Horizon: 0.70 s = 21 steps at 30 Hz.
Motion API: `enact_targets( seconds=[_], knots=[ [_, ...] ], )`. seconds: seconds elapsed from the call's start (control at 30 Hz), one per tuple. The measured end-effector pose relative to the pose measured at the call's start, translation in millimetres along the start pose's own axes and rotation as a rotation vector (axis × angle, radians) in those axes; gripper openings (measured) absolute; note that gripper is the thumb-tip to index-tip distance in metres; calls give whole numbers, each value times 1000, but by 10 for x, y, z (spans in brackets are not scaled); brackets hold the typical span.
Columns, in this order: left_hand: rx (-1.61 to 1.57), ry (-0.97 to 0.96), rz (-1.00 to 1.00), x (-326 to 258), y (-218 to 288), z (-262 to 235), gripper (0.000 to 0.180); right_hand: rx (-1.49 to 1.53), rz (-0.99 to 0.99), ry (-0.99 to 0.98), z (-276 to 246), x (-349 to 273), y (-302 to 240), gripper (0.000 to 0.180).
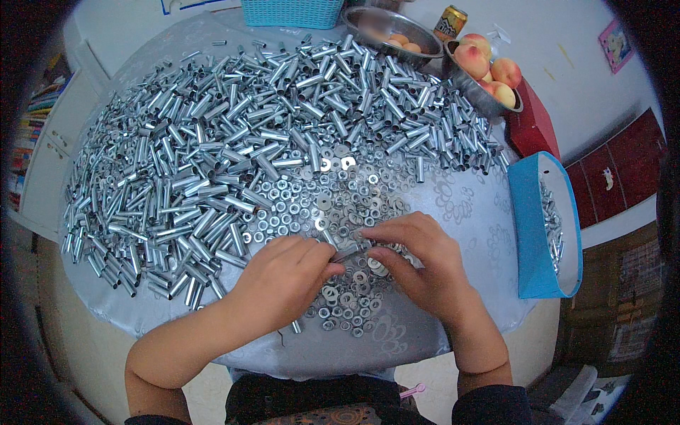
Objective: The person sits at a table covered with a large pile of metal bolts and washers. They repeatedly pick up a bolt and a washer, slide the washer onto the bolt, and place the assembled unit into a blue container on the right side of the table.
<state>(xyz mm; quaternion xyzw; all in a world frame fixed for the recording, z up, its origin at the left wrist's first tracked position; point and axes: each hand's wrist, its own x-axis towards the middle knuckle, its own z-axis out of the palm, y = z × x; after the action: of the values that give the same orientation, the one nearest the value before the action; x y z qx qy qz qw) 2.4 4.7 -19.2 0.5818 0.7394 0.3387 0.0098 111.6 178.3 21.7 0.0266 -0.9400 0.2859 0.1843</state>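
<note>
My left hand (pixel 283 280) is closed around a short metal tube (pixel 347 253) whose end pokes out toward the right. My right hand (pixel 418 258) meets it, fingertips pinched at the tube's tip, seemingly on a small washer; the piece itself is hidden by the fingers. Both hands hover over a scatter of flat washers and nuts (pixel 319 205) near the table's front. A big heap of shiny metal tubes (pixel 234 127) covers the left and far half of the round table (pixel 460 212).
A blue box (pixel 528 234) with several metal parts stands at the right edge. Two steel bowls of peaches (pixel 482 67) and other fruit (pixel 397 32), a drink can (pixel 450 21) and a turquoise basket (pixel 290 10) sit at the back.
</note>
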Motion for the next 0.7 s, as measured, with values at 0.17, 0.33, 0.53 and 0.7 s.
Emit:
enact_targets(
  seconds=[0.17,0.33,0.53,0.7],
  knots=[
    [-8,29,-3,-10,-7,29,16,154,142,-30,-30,-21,-1,19],
    [-80,101,-7,4,-10,-5,19,243,233,-53,-61,-31,-57,19],
    [-219,103,-82,20,-3,-75,19,207,38,6,-26,-13,0,23],
    [-413,44,-238,28,45,-85,18,135,-25,31,-27,-29,23,27]
  ],
)
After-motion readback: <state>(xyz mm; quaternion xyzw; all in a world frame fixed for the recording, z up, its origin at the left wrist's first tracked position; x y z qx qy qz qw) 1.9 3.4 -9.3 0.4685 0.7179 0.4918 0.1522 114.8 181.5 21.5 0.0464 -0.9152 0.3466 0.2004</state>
